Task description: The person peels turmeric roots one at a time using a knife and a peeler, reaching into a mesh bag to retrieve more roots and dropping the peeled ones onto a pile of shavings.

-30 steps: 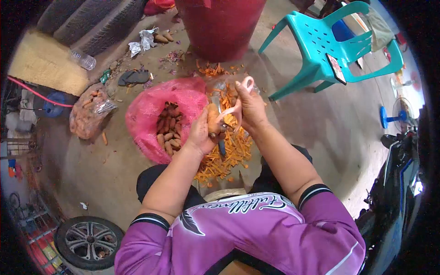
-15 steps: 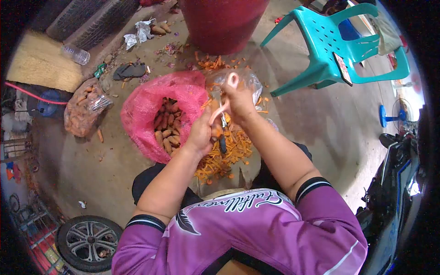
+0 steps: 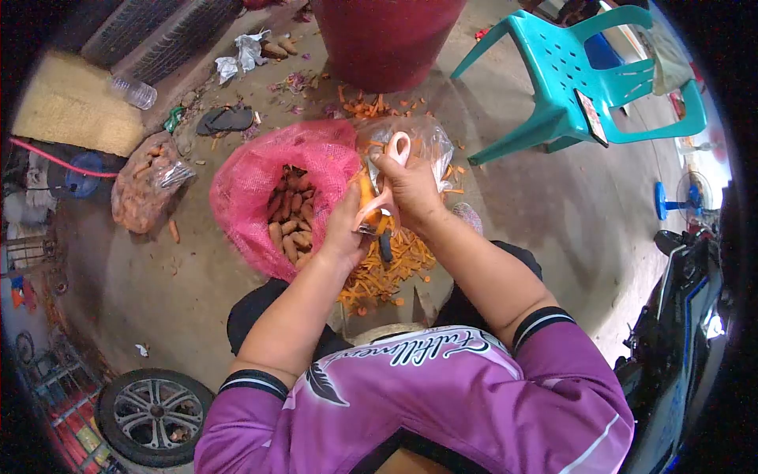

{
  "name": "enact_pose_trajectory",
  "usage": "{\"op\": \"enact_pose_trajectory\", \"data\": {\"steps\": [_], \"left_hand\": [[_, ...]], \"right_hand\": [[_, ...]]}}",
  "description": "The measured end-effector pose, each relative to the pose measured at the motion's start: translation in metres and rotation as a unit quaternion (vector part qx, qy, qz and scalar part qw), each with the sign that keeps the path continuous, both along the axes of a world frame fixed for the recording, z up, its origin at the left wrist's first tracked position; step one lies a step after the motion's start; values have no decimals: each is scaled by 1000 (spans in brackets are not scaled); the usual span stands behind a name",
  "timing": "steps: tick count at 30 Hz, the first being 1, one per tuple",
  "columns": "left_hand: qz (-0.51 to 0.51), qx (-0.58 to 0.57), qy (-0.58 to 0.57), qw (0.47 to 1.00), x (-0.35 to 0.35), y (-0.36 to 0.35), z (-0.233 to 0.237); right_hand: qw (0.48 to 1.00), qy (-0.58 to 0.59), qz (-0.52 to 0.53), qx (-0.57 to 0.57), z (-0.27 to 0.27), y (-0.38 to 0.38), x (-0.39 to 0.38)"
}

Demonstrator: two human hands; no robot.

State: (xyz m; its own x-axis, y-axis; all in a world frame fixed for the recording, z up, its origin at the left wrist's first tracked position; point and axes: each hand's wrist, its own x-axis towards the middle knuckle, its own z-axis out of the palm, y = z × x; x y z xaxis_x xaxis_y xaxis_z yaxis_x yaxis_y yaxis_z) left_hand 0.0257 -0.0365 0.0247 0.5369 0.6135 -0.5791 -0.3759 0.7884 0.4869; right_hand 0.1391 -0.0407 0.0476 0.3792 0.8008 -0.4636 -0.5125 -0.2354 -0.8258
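Note:
My right hand (image 3: pixel 412 188) is closed around the looped handle of a pale pink peeler (image 3: pixel 401 146). The peeler's forked head lies against a peeled orange root, seemingly a carrot (image 3: pixel 365 189). Gripping that carrot from below is my left hand (image 3: pixel 345 231), which covers much of it. Orange peelings (image 3: pixel 395 265) are heaped on the floor beneath both hands, with a dark handle-like object (image 3: pixel 384 246) among them. To the left stands an open pink mesh sack (image 3: pixel 237 189) holding many brownish roots (image 3: pixel 294 209). A clear plastic bag (image 3: pixel 430 138) lies beyond my hands.
A large red tub (image 3: pixel 387 39) stands ahead. The teal plastic chair (image 3: pixel 545 71) at the right bears a phone (image 3: pixel 591 117). Further left is a filled clear bag (image 3: pixel 148 186). A wheel (image 3: pixel 156 419) and a motorcycle (image 3: pixel 671 332) flank me; a sandal (image 3: pixel 225 120) lies ahead-left.
The peeler has slid slightly toward me along the carrot and its loop now faces up more. More orange flesh shows between my hands. Both hands keep their grip.

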Motion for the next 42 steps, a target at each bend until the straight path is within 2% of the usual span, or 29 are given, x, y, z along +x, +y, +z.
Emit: {"op": "enact_pose_trajectory", "data": {"steps": [3, 6, 7, 8, 10, 13, 16, 17, 19, 20, 23, 26, 27, 29, 32, 38, 40, 42], "left_hand": [[-8, 17, 14, 1000, 2, -4, -3], [-72, 91, 51, 992, -1, -13, -23], [-98, 120, 67, 986, -1, -17, -24], [-113, 103, 54, 987, -2, -18, -23], [-144, 69, 30, 987, -1, -17, -8], [-73, 54, 23, 996, -1, -2, -13], [-58, -27, 9, 998, -5, 5, 1], [-53, -34, -27, 998, -11, 5, -21], [-11, -47, -36, 998, -6, 2, -18], [9, -53, -40, 998, -4, 0, -15], [-12, -28, -11, 999, -1, -6, -1], [-70, 36, 51, 996, -3, -17, -26], [-122, 53, 21, 991, -7, -16, -17], [-124, 28, 22, 992, -3, -15, 0], [-95, 33, 33, 994, -7, -5, -8], [-46, 15, 24, 999, -9, 4, -18], [-34, 32, 3, 999, -6, 1, -20], [-49, 31, 58, 997, -4, -3, -6]], "right_hand": [[1000, 7, -6, -8, -2, 2, 6], [993, -96, -63, 7, -21, 16, 27], [990, -64, -117, 47, -29, 22, 36], [985, -101, -134, 50, -33, 27, 50], [973, -92, -205, 58, -39, 33, 63], [979, -70, -173, 76, -36, 30, 56], [996, -53, -71, 21, -20, 17, 27], [998, -35, -53, 9, -13, 11, 15], [999, -19, -16, 23, -11, 1, 0], [1000, -10, -15, 20, -14, 1, 0], [999, 36, -23, -10, -1, 1, 4], [993, -35, -108, 22, -41, 22, 33], [990, -33, -131, 52, -42, 24, 44], [978, -29, -176, 112, -41, 26, 58], [980, -8, -181, 77, -42, 28, 56], [998, 56, -25, 2, 4, 1, 4], [998, 53, -24, 14, -1, -1, 1], [999, 40, -17, -5, -7, 1, 7]]}}
